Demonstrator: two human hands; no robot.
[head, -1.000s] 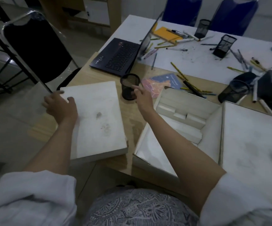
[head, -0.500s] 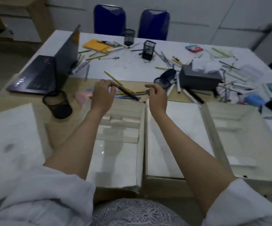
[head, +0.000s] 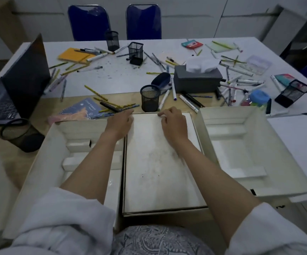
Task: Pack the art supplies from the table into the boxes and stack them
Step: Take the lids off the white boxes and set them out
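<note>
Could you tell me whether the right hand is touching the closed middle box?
Touching: the head view shows the right hand with curled fingers resting on the far edge of the middle box.

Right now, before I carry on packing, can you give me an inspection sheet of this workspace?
Surface: white table behind, wooden desk in front.
Job's things: two open boxes flank a closed box; all hold no supplies.
Clutter: pens, pencils, mesh cups, tissue box, laptop.
Hands: left hand and right hand rest on the closed box's far edge; fingers curled.
Cables: nothing seen.
Surroundings: two blue chairs.
</note>
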